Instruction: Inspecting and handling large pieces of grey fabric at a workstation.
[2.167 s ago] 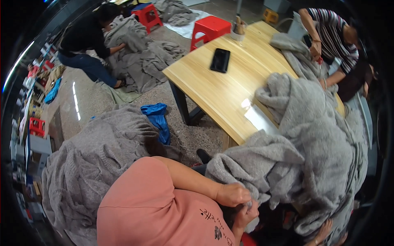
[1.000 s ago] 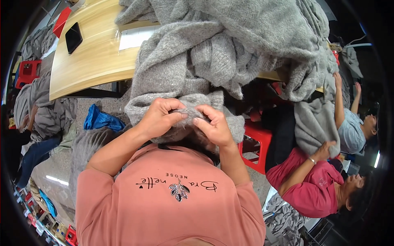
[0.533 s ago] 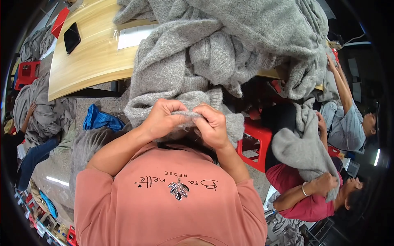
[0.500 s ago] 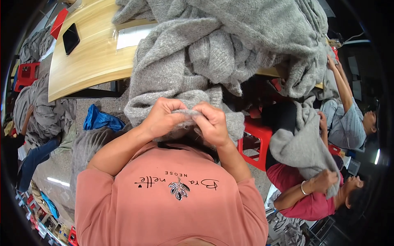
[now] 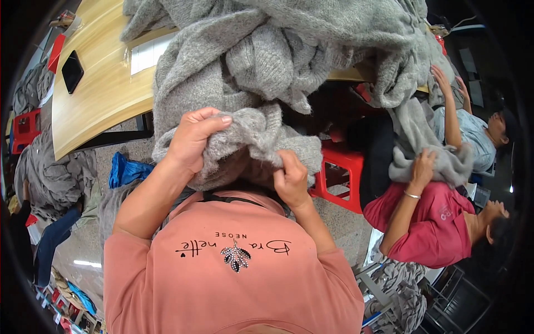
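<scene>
A grey knitted garment hangs in thick folds from the table edge down to my lap. My left hand grips a fold of it, thumb lying on top of the knit. To the right, my right hand is closed on the garment's edge, its fingertips partly tucked into the wool. Between the two hands the knit is spread in a loose, wavy stretch. Its lower part is in shadow against my body.
More grey knitwear is heaped on the wooden table, where a black phone lies at left. A red stool stands at right, beside a co-worker in a red shirt handling grey knit. A blue bag lies on the floor.
My hands have moved apart from a close pinch, opening out the knit between them. The co-worker in red has brought both the arm and the grey knit up closer to the table.
</scene>
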Available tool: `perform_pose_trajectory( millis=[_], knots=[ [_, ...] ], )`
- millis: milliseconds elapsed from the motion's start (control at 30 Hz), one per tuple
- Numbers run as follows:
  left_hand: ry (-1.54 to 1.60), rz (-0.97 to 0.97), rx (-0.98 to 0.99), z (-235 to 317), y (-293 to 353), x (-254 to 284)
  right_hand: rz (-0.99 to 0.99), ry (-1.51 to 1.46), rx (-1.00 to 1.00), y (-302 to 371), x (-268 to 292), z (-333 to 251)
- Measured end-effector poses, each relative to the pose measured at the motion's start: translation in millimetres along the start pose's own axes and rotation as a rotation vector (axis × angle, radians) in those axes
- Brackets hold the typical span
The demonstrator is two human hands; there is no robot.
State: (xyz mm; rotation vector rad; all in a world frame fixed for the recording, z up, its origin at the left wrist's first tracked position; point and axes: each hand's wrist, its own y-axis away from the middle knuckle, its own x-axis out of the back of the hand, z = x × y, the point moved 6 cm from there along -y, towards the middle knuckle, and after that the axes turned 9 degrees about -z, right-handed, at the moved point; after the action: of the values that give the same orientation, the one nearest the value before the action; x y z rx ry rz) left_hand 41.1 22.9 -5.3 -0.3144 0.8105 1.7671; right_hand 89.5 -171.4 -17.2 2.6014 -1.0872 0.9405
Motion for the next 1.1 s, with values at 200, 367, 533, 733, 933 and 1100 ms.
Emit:
perform_pose_trajectory(
  millis=[200, 367, 533, 733, 933, 1100],
  knots=[
    [0.035, 0.001, -0.038, 17.2, 10.0, -3.8, 0.121, 0.101, 0.009, -7.1, 29.1, 1.1],
    [0.04, -0.058, -0.052, 23.0, 13.2, -23.6, 0.375, -0.045, 0.042, 2.4, 61.9, -20.9],
    [-0.064, -0.198, -0.085, 26.1, 11.8, -54.6, 0.082, 0.212, 0.501, 3.7, 60.9, -84.1],
    [-0.372, -0.355, 0.024, 6.0, 10.3, -72.2, 0.121, 0.219, 0.817, -9.5, 47.9, -108.7],
    [-0.461, -0.507, 0.082, -8.3, 9.5, -64.4, 0.138, 0.308, 0.812, -10.3, 44.6, -103.4],
    [-0.337, -0.449, 0.15, -16.4, 9.8, -56.0, 0.196, 0.273, 0.739, -14.0, 39.5, -95.7]
  ],
)
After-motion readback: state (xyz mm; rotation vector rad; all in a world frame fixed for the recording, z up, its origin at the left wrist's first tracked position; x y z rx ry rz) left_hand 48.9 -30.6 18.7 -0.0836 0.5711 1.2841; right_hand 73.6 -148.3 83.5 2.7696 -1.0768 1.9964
